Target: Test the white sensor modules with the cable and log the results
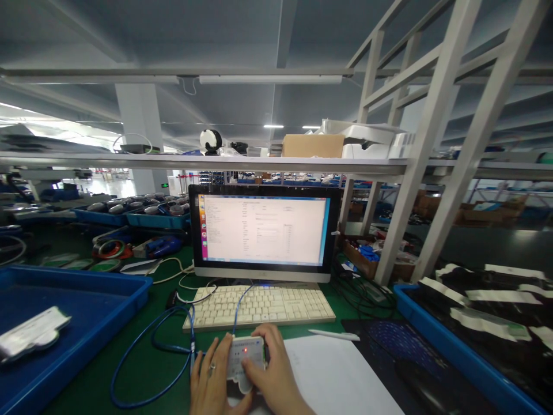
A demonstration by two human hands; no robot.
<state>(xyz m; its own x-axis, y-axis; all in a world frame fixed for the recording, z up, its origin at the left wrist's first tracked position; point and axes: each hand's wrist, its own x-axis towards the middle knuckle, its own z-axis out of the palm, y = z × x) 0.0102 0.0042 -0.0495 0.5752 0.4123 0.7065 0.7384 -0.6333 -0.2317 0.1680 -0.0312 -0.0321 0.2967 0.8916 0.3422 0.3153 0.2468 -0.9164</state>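
Observation:
A small white electronic box (pixel 237 360) with a lit red light is between my hands, in front of the keyboard (pixel 259 305). A blue cable (pixel 236 311) runs from its top edge. My left hand (pixel 211 374), with a ring on one finger, grips the box's left side, its thumb at the lower edge. My right hand (pixel 276 369) is closed around the right side, thumb on the box's face. Under the right hand lies a white paper sheet (pixel 332 374), with a white pen (pixel 334 335) on its top edge.
A monitor (pixel 263 230) showing a window of text stands behind the keyboard. The left blue tray (pixel 86 340) holds a white unit (pixel 34 331); the right blue tray (pixel 458 357) holds several. A dark mouse (pixel 421 383) rests on its pad. Blue cable (pixel 129 346) loops at left.

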